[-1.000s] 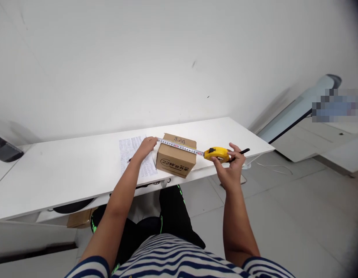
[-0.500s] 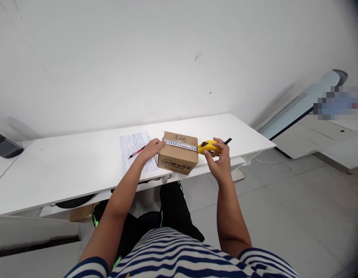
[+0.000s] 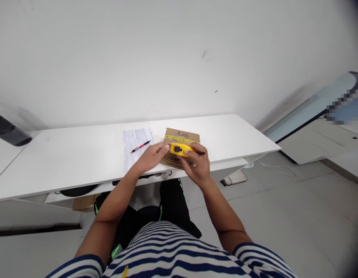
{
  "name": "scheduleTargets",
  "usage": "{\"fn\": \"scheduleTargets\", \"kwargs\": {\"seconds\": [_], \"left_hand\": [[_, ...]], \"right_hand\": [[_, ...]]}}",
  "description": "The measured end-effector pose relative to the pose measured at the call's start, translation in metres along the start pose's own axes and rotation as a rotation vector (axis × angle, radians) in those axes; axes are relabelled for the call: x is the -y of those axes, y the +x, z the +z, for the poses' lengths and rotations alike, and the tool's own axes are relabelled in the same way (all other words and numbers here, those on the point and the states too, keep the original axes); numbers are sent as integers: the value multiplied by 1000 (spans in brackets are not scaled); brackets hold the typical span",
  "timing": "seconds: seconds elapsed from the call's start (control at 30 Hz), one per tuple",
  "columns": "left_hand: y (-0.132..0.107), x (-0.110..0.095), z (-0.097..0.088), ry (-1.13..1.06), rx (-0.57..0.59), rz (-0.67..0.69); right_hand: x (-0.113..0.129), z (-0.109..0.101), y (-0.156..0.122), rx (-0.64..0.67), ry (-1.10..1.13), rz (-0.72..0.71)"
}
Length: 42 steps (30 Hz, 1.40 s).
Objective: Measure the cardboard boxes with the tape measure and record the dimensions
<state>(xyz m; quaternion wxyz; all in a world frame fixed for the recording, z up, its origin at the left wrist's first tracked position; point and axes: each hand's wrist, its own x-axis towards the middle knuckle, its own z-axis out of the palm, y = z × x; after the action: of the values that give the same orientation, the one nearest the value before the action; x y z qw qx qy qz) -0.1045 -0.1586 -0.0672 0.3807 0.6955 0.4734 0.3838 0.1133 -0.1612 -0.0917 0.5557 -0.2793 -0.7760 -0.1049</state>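
A yellow tape measure (image 3: 180, 150) is held by my right hand (image 3: 198, 164), whose fingers wrap its right end over the front of the box. My left hand (image 3: 152, 156) is closed in a pinch at the tape measure's left end, where the blade comes out; no long stretch of blade shows. Behind and below them, a small cardboard box (image 3: 183, 135) rests on the white desk, with yellow tape across its top and handwriting near its far edge. My hands and the tape measure hide part of its front face.
Left of the box lies a printed sheet (image 3: 129, 139) with a red and black pen (image 3: 141, 146) on it. The white desk (image 3: 80, 154) runs along the wall. Another cardboard box (image 3: 83, 203) sits beneath the desk. A pale panel (image 3: 306, 108) leans at the right.
The blade that stretched across the box top has gone back into its case. My right hand has moved left with the tape measure, up to my left hand.
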Motion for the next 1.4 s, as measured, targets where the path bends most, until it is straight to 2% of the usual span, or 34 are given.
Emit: {"fn": "scheduleTargets", "kwargs": {"seconds": [0.07, 0.1, 0.27, 0.37, 0.57, 0.67, 0.73, 0.8, 0.87, 0.93, 1.0, 1.07, 1.17, 1.23, 1.27, 1.33, 1.4], "left_hand": [[-31, 4, 7, -42, 67, -14], [-46, 9, 11, -70, 56, -43], [-113, 52, 22, -56, -234, -168], [-139, 77, 30, -93, -343, -244], [-159, 111, 53, -372, -348, -376], [-159, 120, 63, -459, -389, -393], [-158, 122, 67, -490, -423, -403], [-154, 121, 67, -533, -466, -445], [-150, 119, 64, -594, -511, -495], [-147, 117, 59, -625, -548, -523], [-147, 117, 54, -613, -573, -543], [-153, 119, 50, -582, -595, -574], [-169, 123, 49, -564, -601, -625], [-180, 125, 50, -564, -600, -652], [-184, 125, 51, -564, -600, -663], [-189, 123, 52, -566, -598, -672], [-189, 117, 50, -572, -579, -649]], "right_hand": [[21, 14, -7, 14, 91, 25], [31, 21, -13, 13, 127, 52], [72, 53, -47, -12, 281, 197], [90, 68, -68, 55, 404, 311], [103, 94, -115, 218, 590, 719], [102, 97, -134, 302, 656, 913], [98, 93, -140, 413, 706, 966], [91, 86, -139, 528, 720, 925], [77, 80, -132, 579, 703, 832], [55, 76, -123, 548, 672, 799], [27, 77, -111, 481, 632, 854], [-2, 79, -100, 440, 567, 886], [-33, 82, -83, 412, 353, 817], [-34, 84, -75, 371, 227, 722], [-27, 85, -73, 355, 220, 677], [0, 85, -74, 375, 331, 622], [37, 84, -80, 494, 528, 635]]}}
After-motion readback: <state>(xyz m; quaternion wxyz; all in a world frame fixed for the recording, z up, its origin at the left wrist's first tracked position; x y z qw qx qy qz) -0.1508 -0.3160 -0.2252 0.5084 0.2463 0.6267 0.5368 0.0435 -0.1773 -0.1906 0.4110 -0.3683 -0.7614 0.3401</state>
